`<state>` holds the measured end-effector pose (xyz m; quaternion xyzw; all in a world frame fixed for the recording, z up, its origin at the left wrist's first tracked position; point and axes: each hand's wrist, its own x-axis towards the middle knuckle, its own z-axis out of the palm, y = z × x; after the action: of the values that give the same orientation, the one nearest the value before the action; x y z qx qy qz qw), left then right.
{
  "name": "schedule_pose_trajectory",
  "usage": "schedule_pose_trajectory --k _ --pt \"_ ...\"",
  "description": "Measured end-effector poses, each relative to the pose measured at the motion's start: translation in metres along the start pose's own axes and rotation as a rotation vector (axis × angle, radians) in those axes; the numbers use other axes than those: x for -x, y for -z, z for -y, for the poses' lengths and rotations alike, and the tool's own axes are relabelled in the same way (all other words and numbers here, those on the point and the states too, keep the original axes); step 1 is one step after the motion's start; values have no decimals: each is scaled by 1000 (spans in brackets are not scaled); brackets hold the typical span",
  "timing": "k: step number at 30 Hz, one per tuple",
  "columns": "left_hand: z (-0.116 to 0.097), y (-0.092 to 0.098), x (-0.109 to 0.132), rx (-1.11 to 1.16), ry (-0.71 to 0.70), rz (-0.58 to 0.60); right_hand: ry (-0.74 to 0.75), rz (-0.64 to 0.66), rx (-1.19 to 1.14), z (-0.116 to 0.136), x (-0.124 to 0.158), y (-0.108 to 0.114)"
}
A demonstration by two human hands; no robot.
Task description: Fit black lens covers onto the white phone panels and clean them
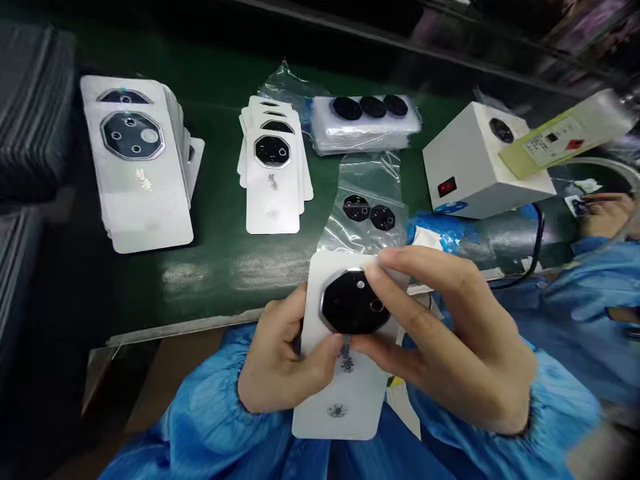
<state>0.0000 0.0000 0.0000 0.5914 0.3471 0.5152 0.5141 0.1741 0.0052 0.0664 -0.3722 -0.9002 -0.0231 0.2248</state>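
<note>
My left hand [287, 367] is closed on the left side of a white phone back cover [340, 407], its thumb lying on the front below the camera ring. A black octagonal camera lens plate [347, 307] sits at the silver-rimmed camera area of that cover. With thumb and fingers at its lower and upper edges, my right hand [455, 340] grips the lens plate; one fingertip also touches the cover's top edge. Whether the plate lies fully flush I cannot tell. Just beyond the cover, a clear plastic bag [370, 177] carries two black lens plates [383, 217].
White back covers stand in a left stack [150, 213] and a fanned middle stack [273, 207] on the green table [215, 267]. Behind are a wrapped bundle [360, 137] topped with three lens plates and a white box [463, 160] bearing a yellow-labelled bottle [560, 137]. A co-worker's hand [607, 213] is at right.
</note>
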Motion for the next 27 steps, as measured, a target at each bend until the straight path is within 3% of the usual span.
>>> schedule_pose_trajectory --k 17,27 --pt "-3 1 2 165 124 65 -43 11 25 3 -9 8" --pt "-6 1 0 141 114 44 -54 23 26 4 -11 14"
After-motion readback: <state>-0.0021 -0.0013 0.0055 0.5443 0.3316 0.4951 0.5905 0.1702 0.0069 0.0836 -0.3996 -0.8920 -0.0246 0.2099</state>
